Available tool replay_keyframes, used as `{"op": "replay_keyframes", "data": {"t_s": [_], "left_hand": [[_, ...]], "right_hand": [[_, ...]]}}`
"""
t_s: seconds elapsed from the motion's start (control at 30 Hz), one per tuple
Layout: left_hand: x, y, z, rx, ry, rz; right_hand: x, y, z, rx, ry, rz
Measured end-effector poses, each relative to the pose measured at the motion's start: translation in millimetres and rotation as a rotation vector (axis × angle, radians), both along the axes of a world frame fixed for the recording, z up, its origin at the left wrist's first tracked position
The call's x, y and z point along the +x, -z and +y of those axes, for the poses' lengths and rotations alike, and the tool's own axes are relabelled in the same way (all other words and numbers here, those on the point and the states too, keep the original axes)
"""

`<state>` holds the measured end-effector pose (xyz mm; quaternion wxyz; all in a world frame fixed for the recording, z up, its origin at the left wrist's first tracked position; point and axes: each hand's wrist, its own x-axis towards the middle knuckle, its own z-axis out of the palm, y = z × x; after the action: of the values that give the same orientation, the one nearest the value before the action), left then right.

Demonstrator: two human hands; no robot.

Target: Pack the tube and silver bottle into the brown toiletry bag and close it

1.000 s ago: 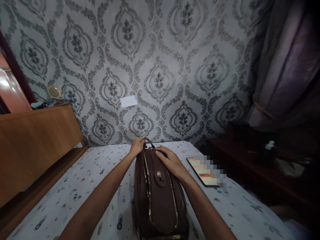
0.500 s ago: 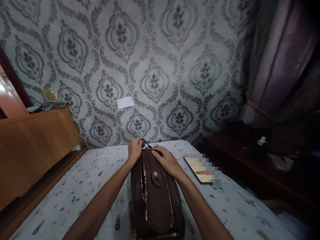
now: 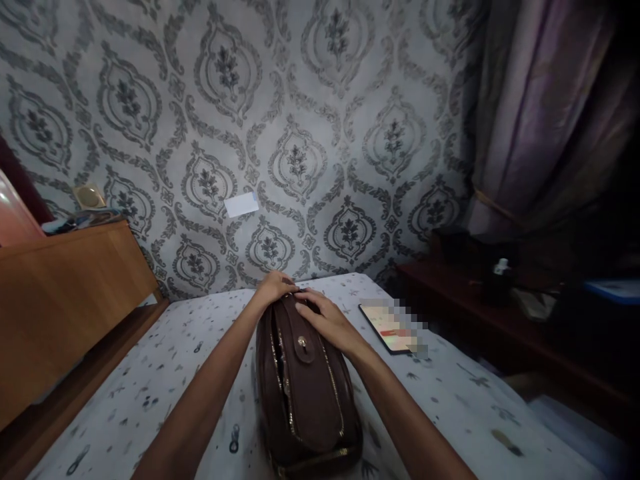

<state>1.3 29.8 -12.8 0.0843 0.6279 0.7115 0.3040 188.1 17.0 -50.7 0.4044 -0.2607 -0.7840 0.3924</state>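
A dark brown bag [image 3: 315, 393] with gold zips and a flap with a round metal clasp lies on the white patterned bed sheet [image 3: 200, 393]. The zip on its left side gapes. At the bag's far end, my left hand [image 3: 274, 288] is closed over the top edge; its fingertips and what they grip are partly hidden. My right hand [image 3: 327, 319] rests on the far right part of the bag, thumb apart from the fingers, the fingertips close to my left hand.
A tablet-like device [image 3: 390, 330], partly pixelated, lies right of the bag. Left stands a wooden board [image 3: 75, 293]. A dark red table [image 3: 450, 287] with a small bottle [image 3: 501, 268] is at the right. Patterned wallpaper rises behind.
My left hand has come down onto the bag's far end, and the strap raised between the hands earlier is no longer visible. The view has shifted slightly to the right.
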Motion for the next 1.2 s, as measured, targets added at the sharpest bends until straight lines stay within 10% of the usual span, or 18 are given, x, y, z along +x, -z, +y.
{"op": "replay_keyframes", "data": {"t_s": [0.27,0.63,1.2], "left_hand": [[6.9,11.7,-1.7,0.144,-0.073,-0.101],[2.3,12.9,-9.9,0.365,0.042,-0.367],[-18.4,25.3,-47.9,0.293,-0.164,-0.061]], "right_hand": [[13.0,5.3,-44.2,0.058,0.106,-0.069],[10.6,8.4,-40.6,0.097,0.096,-0.074],[27.4,16.6,-86.9,0.289,0.229,-0.163]]}}
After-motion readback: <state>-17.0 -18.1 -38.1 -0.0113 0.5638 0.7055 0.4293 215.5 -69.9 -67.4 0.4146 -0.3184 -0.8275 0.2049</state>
